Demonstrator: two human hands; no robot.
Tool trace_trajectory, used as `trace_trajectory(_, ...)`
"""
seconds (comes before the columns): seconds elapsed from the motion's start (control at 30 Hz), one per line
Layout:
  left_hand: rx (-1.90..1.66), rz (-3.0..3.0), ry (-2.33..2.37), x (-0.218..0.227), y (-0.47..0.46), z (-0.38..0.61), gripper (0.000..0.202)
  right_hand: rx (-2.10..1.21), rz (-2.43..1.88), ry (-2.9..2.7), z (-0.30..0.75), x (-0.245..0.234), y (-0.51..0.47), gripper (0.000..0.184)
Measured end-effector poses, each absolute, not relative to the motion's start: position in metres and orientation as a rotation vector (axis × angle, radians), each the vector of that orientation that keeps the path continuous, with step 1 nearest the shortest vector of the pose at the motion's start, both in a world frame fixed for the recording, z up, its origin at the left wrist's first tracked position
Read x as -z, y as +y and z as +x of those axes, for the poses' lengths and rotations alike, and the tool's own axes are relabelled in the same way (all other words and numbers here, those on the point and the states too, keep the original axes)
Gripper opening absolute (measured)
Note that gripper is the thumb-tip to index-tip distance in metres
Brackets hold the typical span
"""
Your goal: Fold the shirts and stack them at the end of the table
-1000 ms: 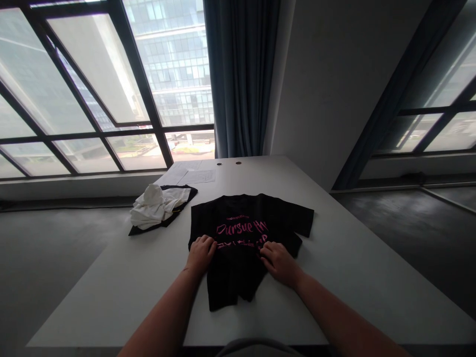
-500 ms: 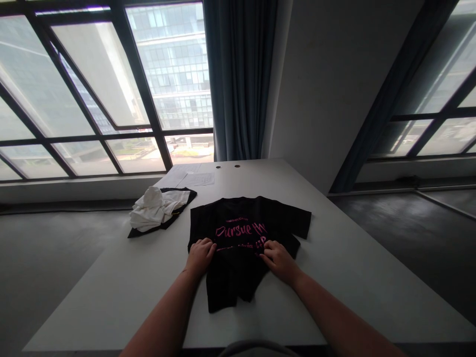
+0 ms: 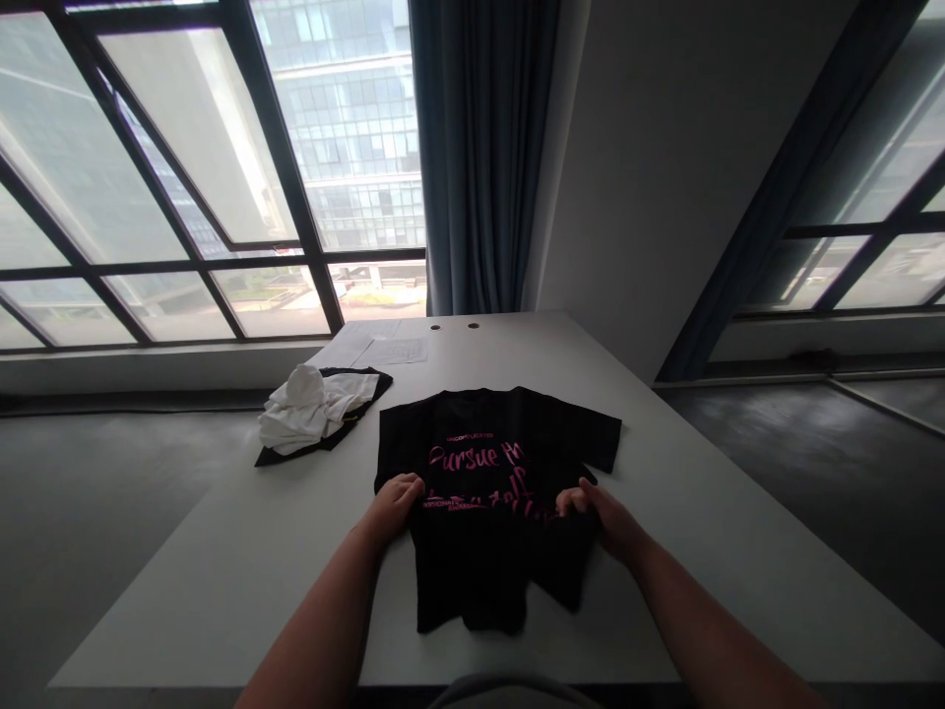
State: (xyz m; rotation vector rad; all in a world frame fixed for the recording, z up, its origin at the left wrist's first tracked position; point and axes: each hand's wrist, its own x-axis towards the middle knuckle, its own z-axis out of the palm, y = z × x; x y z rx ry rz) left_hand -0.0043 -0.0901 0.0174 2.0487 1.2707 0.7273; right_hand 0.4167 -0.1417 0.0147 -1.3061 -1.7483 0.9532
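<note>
A black T-shirt [image 3: 472, 571] with pink lettering lies across the table before me, its collar end pointing away and its lower part folded and rumpled toward me. My left hand [image 3: 399, 497] is closed on the shirt's left side, just beside the print. On the opposite side, my right hand [image 3: 598, 512] grips the shirt's right edge, with fingertips showing over the cloth. Part of the lettering disappears into the folds between my hands. The right sleeve spreads out flat beyond my right hand.
A crumpled white garment [image 3: 302, 409] rests on dark cloth [image 3: 380, 384] at the table's left edge. Sheets of paper [image 3: 399, 352] lie farther back, near two round holes in the white tabletop [image 3: 709, 591]. A blue curtain [image 3: 483, 158] and windows stand behind.
My right hand has moved right from the print to the shirt's edge, drawing the cloth outward. More lettering shows, and the near part of the shirt is spread wider. My left hand stays nearly in place.
</note>
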Motion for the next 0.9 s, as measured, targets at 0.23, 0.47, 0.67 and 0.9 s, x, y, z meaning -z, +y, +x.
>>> trace_trajectory(0.23,-0.778,1.98,1.23,-0.021,-0.093,-0.014,0.052,-1.192,-1.439,-1.807,0.444,-0.021,-0.144,0.08)
trace_trajectory(0.47,-0.778,2.001,1.326,-0.02,-0.095,-0.011,0.057,-1.092,-1.658,-1.919,0.466,-0.022,-0.146,0.065)
trace_trajectory(0.67,-0.513,2.169,1.559,-0.023,-0.099,-0.017,0.05,-1.34,-2.014,-1.877,0.484,-0.027,-0.143,0.036)
trace_trajectory(0.9,-0.36,2.41,1.882,-0.063,-0.067,0.014,0.044,-0.5,-1.922,-2.247,0.445,-0.056,-0.08,0.023)
